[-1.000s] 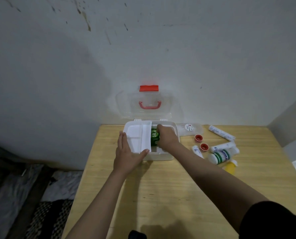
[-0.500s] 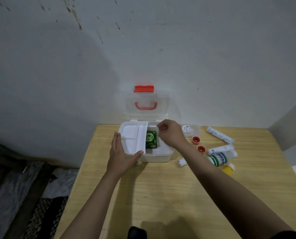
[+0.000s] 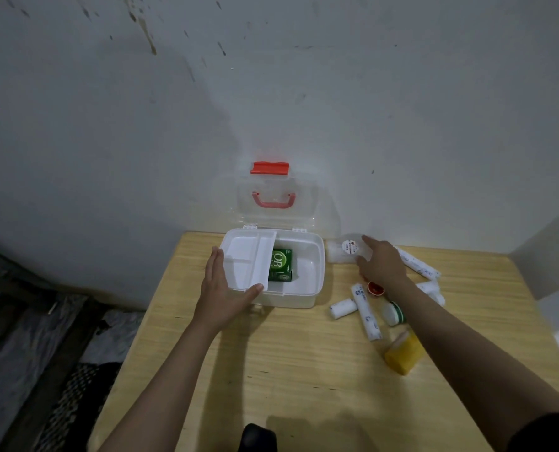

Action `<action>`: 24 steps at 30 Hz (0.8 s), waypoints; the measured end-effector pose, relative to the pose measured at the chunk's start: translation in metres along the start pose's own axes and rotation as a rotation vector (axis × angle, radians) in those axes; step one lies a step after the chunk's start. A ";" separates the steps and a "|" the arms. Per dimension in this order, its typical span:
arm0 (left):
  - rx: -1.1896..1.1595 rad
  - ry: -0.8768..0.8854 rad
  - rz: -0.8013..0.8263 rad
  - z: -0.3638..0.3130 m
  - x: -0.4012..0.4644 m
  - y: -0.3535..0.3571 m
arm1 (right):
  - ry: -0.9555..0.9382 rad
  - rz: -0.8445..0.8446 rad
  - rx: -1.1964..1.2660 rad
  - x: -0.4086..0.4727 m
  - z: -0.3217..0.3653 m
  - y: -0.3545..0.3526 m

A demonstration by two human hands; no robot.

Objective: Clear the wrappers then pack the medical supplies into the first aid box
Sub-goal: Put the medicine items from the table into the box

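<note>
Your left hand (image 3: 221,288) lay flat, fingers straight, against the divided white tray (image 3: 242,259) atop the plastic first aid box (image 3: 318,265), a green carton (image 3: 281,265) inside. Your right hand (image 3: 380,264) hovered spread and empty over the clear packet (image 3: 343,251) beside it.

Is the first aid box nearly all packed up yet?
Not nearly. Only the green box lies inside the first aid box. The left hand rests against its white tray; the right hand reaches, holding nothing, toward the clear packet. The bandage rolls, white bottle, yellow bottle and red cap wait on the table.
</note>
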State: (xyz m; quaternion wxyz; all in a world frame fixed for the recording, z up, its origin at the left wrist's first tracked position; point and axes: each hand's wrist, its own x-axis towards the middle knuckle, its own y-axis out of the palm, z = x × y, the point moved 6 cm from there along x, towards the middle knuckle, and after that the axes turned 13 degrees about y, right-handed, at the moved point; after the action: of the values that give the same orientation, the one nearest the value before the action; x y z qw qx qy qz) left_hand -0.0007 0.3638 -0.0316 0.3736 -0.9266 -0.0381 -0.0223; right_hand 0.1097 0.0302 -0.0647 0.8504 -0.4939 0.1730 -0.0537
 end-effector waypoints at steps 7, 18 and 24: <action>0.002 -0.002 -0.008 -0.002 0.000 0.000 | 0.007 0.015 0.058 0.000 0.003 0.005; -0.024 -0.002 -0.022 -0.001 0.000 0.001 | -0.167 -0.262 0.313 -0.037 0.002 -0.040; -0.055 0.001 -0.036 0.001 0.000 0.000 | -0.344 -0.349 0.383 -0.077 0.029 -0.072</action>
State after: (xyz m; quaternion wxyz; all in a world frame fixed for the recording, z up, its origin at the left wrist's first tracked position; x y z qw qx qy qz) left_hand -0.0005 0.3642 -0.0325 0.3477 -0.9356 -0.0539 -0.0302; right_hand 0.0533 0.0383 0.0287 0.9227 -0.3489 -0.0740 -0.1462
